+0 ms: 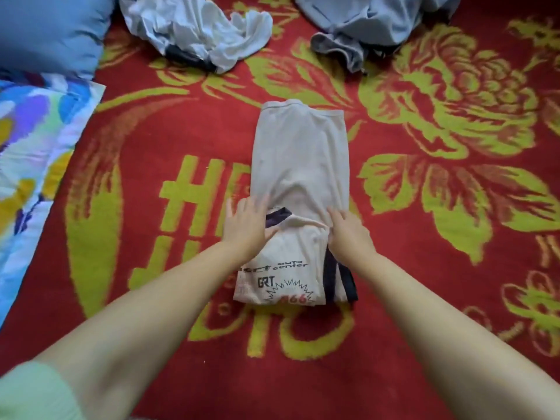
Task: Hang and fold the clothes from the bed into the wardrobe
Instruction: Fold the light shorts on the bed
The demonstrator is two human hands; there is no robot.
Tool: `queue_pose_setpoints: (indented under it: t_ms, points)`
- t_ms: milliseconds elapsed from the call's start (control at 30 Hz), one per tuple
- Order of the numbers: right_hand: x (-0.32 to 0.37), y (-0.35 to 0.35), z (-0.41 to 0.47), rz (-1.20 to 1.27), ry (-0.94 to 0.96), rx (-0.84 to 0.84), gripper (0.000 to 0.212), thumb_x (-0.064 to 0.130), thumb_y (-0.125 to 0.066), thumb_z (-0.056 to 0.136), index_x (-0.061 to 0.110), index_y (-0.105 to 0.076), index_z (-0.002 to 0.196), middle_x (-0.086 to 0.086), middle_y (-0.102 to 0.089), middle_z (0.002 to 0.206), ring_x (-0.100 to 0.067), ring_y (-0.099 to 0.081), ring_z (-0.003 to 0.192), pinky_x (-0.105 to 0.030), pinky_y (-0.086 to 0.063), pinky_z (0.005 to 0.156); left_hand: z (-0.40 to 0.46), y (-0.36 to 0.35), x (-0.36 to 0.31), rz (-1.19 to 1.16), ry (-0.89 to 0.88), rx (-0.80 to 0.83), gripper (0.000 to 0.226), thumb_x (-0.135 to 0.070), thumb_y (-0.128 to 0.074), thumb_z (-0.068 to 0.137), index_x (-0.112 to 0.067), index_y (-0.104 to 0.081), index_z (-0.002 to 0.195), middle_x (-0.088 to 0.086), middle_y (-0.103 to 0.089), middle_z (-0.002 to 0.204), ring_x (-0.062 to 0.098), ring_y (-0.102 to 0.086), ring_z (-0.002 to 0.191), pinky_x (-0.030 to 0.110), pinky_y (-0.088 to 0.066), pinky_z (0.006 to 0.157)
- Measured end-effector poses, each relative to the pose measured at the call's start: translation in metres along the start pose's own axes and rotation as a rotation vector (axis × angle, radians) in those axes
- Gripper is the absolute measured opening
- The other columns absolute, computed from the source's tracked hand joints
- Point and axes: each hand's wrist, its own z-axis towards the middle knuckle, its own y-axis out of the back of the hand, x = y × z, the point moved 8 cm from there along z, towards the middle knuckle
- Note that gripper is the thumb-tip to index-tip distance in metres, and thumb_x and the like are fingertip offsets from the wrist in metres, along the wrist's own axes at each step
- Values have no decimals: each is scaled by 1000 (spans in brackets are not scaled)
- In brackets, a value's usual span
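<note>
Head view, looking down at bed covered by red blanket [424, 298] with yellow-green flower and letter pattern.

Beige T-shirt [298, 165] lies mid-frame on the blanket, folded into a long narrow strip running away from the person. Near end folded over on itself; black print on it reads "auto center", "GRT", plus a spiky burst shape with red digits. Dark trim shows at the collar between the hands and along the strip's right edge near the bottom.

Left hand [247, 225] flat on the shirt's left edge, fingers straight and spread, slightly motion-blurred, pressing down on the fabric, gripping nothing. Right hand [348, 230] on the shirt's right edge at about the same level, fingers extended and lying on the cloth, also pressing, no pinch visible. Both forearms bare; a pale green sleeve [30, 392] shows at bottom left.

Unfolded clothes at the far side: crumpled white garment [200, 28] with a dark piece under it at top centre-left, grey-blue garment [369, 22] bunched at top right. Both well apart from the beige shirt.

Blue pillow [48, 31] at top left corner, multicoloured floral sheet [33, 147] just below it along the left edge, overlapping the blanket.

Wardrobe not in view.
</note>
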Motion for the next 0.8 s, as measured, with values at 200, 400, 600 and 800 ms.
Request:
queue_pose_setpoints:
  t_ms: [200,400,600,800]
  points:
    - [24,-119,-80,-384,375,334,93,57,-48,90,28,15,151,-1,35,151,-31,34,138,-72,10,105,-101,-109,-44,80,-313,97,99,-74,-36,83,-8,-6,151,16,8,158,28,7,146,64,-5,113]
    - [5,-132,-69,-399,312,368,77,28,-39,101,36,22,147,-1,34,153,-33,40,133,-72,8,104,-93,-136,-27,87,-330,187,71,-35,-34,98,-13,13,147,10,22,154,27,26,139,50,-4,116]
    - [7,-113,-80,-400,237,445,74,4,-36,97,31,6,153,-6,21,159,-38,22,143,-65,-6,111,-100,-119,-28,70,-446,300,66,1,-15,89,-9,3,152,14,10,159,25,6,148,42,1,118]
    - [26,-90,-125,-102,257,976,70,-2,-42,89,25,-25,151,-6,-19,159,-27,-17,146,-42,-26,113,-128,-88,-28,-407,-375,723,41,-5,-37,90,-16,-58,123,12,-56,132,21,-52,117,30,-36,98]
